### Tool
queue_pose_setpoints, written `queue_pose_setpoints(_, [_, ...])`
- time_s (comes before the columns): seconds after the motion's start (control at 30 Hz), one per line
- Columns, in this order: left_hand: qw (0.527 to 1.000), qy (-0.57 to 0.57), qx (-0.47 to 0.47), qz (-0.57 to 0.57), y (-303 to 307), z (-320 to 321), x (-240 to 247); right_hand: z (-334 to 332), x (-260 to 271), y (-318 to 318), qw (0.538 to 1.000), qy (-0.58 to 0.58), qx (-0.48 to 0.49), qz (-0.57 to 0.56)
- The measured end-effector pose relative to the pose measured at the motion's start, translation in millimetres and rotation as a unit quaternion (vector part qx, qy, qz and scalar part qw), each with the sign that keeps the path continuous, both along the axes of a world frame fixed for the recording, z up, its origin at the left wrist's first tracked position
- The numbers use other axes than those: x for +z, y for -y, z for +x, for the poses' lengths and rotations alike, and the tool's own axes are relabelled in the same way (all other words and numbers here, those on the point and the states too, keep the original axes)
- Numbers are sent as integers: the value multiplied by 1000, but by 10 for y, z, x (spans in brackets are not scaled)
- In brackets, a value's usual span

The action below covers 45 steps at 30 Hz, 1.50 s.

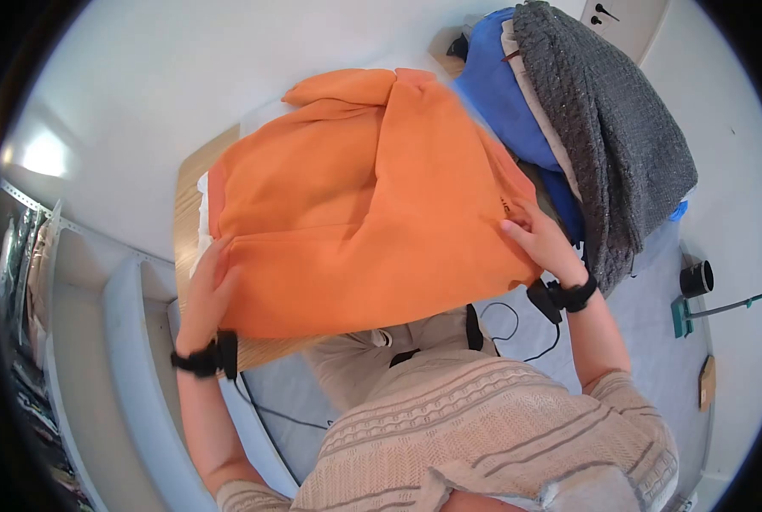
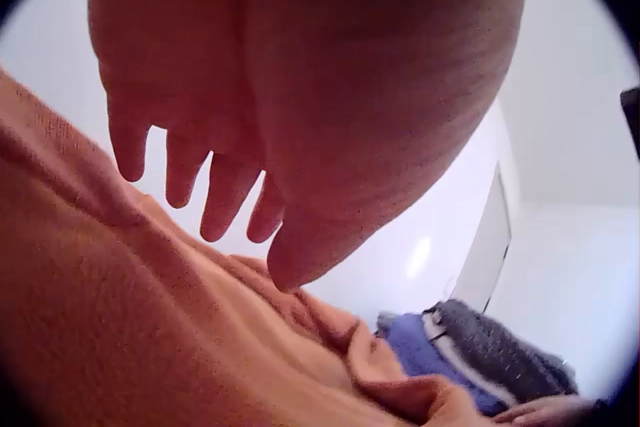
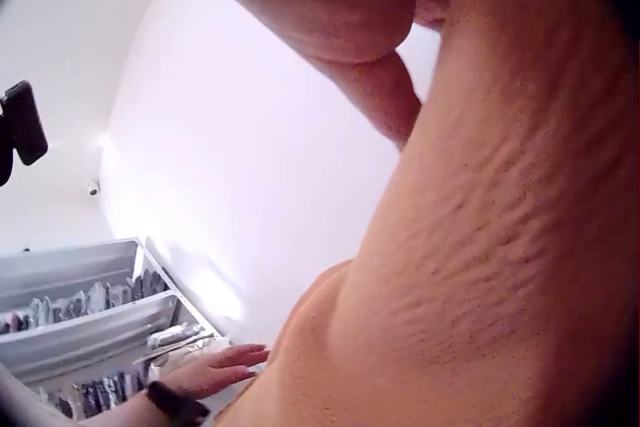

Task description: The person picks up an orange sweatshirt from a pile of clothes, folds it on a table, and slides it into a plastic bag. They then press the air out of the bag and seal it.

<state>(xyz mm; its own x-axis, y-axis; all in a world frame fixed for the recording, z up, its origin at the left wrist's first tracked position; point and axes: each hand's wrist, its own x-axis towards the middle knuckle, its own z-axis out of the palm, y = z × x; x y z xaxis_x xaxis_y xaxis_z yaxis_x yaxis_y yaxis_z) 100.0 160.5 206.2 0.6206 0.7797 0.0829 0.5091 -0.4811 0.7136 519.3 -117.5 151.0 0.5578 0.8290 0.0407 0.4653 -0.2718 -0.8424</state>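
Note:
An orange sweatshirt (image 1: 312, 282) lies partly folded over a wooden table (image 1: 189, 188), with a sleeve (image 1: 338, 87) folded across its far side. Beside the sweatshirt's left edge is my left hand (image 1: 210, 294); the left wrist view shows its fingers (image 2: 225, 197) extended and spread, close over the orange cloth. At the right side my right hand (image 1: 541, 243) pinches the fabric near small dark lettering, thumb on top. In the right wrist view a raised fold of the sweatshirt (image 3: 480, 227) hides part of that hand's fingers.
To the right is a heap of clothes with a blue garment (image 1: 505, 94) and a dark grey quilted one (image 1: 603, 128). Shelving (image 1: 125, 341) stands at the left, with packed garments (image 1: 35, 256). A dark cable (image 1: 543, 352) hangs from the right wrist camera.

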Motion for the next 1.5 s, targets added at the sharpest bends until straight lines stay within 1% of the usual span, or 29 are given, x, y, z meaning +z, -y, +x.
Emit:
queue_pose_setpoints(0.07, [991,-50,-57,114,-256,162,-270,-55,46,-161,998,-45,-12,-43])
queue_pose_setpoints(0.1, [990,-53,-59,117,-303,211,-309,-8,43,-202,998,-49,-13,-39])
queue_pose_setpoints(0.2, [946,-230,-84,214,-440,334,-399,58,329,-284,995,32,89,-19])
queue_pose_setpoints(0.23, [945,-230,-87,218,-436,336,-363,95,416,-329,996,32,86,-16])
queue_pose_setpoints(0.3, [986,-74,-10,146,-371,307,-273,208,518,-408,987,2,102,124])
queue_pose_setpoints(0.33, [984,-36,21,171,-376,260,-256,193,586,-454,983,-5,101,156])
queue_pose_setpoints(0.37, [984,-38,12,173,-401,204,-215,201,578,-518,983,-6,91,157])
queue_pose_setpoints(0.43, [983,-53,141,101,-468,82,-155,285,499,-604,978,-26,96,183])
queue_pose_setpoints(0.47, [985,-54,132,101,-523,10,-220,365,426,-613,983,-54,92,149])
queue_pose_setpoints(0.53, [968,-199,127,85,-616,-70,-391,494,327,-534,989,-54,54,130])
queue_pose_setpoints(0.57, [968,-199,123,86,-625,-86,-445,559,301,-468,992,-56,24,108])
queue_pose_setpoints(0.63, [980,-157,108,59,-633,-83,-518,677,222,-262,991,-61,38,114])
queue_pose_setpoints(0.7, [978,-171,109,44,-614,-28,-461,738,55,-92,989,-26,102,108])
queue_pose_setpoints(0.73, [976,-184,114,30,-604,-10,-436,641,36,6,993,-34,88,73])
queue_pose_setpoints(0.77, [976,-184,112,30,-645,-44,-494,615,-34,97,992,-3,117,37])
queue_pose_setpoints(0.83, [986,-123,104,38,-732,-115,-617,554,-209,122,953,218,180,109])
queue_pose_setpoints(0.9, [982,-149,104,55,-748,-143,-639,488,-331,128,953,246,152,92])
queue_pose_setpoints(0.97, [977,-175,103,71,-653,-93,-573,436,-443,114,951,275,28,136])
queue_pose_setpoints(1.03, [988,-104,111,6,-483,-23,-410,417,-386,169,968,222,-10,116])
queue_pose_setpoints(1.1, [988,-102,112,-42,-487,-120,-270,402,-275,208,979,171,-47,97])
queue_pose_setpoints(1.17, [984,-99,113,-90,-511,-243,-219,348,-168,259,990,55,-100,80])
queue_pose_setpoints(1.2, [983,-131,97,-88,-509,-308,-214,326,-133,280,985,140,-95,32])
queue_pose_setpoints(1.23, [980,-161,80,-85,-492,-334,-197,316,-89,286,985,142,-92,33])
queue_pose_setpoints(1.3, [978,-173,84,-78,-416,-296,-236,312,19,271,992,102,-38,-60])
queue_pose_setpoints(1.33, [976,-187,82,-70,-374,-254,-229,299,122,251,980,155,-15,-123])
queue_pose_setpoints(1.37, [976,-186,86,-67,-348,-221,-171,327,172,231,981,155,-12,-120])
queue_pose_setpoints(1.43, [961,-250,84,-89,-331,-164,41,445,299,193,983,112,117,-89])
queue_pose_setpoints(1.47, [961,-248,85,-86,-346,-151,127,365,599,83,989,16,109,-94])
queue_pose_setpoints(1.5, [963,-250,73,-65,-350,-142,203,436,598,-27,994,18,80,-66])
